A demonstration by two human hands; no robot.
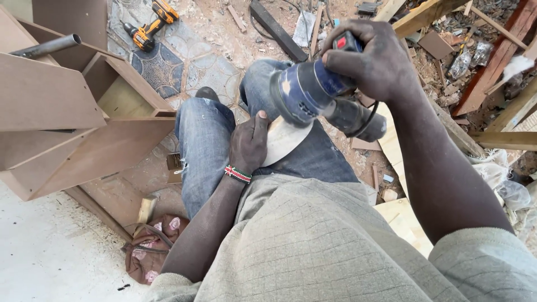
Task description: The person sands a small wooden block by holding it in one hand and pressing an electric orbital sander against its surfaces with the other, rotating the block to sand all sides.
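Observation:
My right hand (373, 59) grips the top of a blue and grey electric sander (313, 92) with a red switch, held tilted above my lap. My left hand (249, 142) rests on my jeans and pinches the edge of the pale round sanding pad (288, 140) under the tool. A beaded band circles my left wrist. The sander's dark rear housing points right, its cord running behind my right forearm.
A brown board cabinet frame (84, 117) with a metal pipe (47, 47) stands at left. A yellow cordless drill (148, 28) lies on the patterned floor. Timber offcuts and debris (475, 61) pile at right. A floral bag (151, 251) sits by my leg.

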